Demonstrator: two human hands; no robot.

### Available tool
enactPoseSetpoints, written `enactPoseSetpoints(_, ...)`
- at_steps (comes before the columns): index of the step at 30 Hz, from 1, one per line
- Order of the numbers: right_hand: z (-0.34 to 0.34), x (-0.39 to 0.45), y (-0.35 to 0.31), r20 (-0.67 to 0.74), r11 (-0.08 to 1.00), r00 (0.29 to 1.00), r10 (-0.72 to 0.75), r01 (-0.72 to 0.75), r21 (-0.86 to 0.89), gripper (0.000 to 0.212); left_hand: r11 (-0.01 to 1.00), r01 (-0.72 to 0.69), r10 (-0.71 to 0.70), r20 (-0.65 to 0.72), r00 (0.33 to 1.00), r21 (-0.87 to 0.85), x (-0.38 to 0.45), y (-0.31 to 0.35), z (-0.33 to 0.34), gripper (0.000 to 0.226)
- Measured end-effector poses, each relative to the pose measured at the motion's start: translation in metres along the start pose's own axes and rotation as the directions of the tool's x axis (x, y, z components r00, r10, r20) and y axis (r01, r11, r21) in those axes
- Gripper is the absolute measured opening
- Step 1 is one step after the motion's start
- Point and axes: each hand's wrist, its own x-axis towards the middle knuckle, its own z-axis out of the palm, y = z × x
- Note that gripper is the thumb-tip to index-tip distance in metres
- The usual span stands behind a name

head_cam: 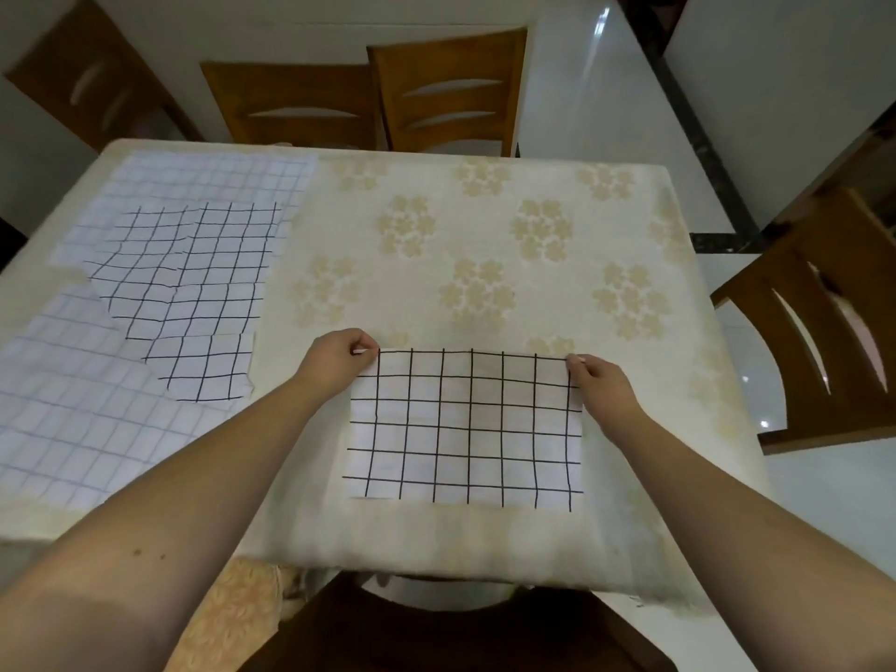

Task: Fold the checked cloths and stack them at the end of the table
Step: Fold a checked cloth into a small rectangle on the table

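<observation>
The checked cloth [465,429] lies flat on the counter [485,244], its far corners pinched by the left hand [339,358] and right hand [599,380], fingers [361,350] pressed together on the fabric, so a fold looks just made or about to be made. The next move likely calls for drawing both corners evenly toward the near edge, or across, keeping the edges aligned. Well away from the left fingers, more checked cloths [179,278] lie overlapped, their number and layering hard to make out; how many layers the held cloth has is hidden.
</observation>
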Motion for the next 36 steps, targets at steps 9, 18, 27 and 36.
enactPoseSetpoints(9,0.050,0.020,0.020,-0.129,0.912,0.960,-0.250,0.189,-0.363,0.055,0.906,-0.334,0.363,-0.070,0.929,0.259,0.007,0.006,0.044,0.038)
enactPoseSetpoints(18,0.129,-0.011,0.048,0.292,0.582,0.872,-0.393,0.482,-0.655,0.056,0.688,-0.471,0.421,0.226,0.879,0.553,-0.034,-0.010,0.138,0.057)
enactPoseSetpoints(27,0.069,0.030,0.075,0.275,0.545,0.914,-0.297,0.399,-0.737,0.069,0.743,-0.316,0.277,0.159,0.948,0.590,-0.023,-0.050,0.119,0.061)
enactPoseSetpoints(36,0.096,0.021,0.047,0.288,0.566,0.888,-0.360,0.453,-0.689,0.062,0.715,-0.419,0.421,0.134,0.897,0.559,-0.003,-0.024,0.114,0.052)
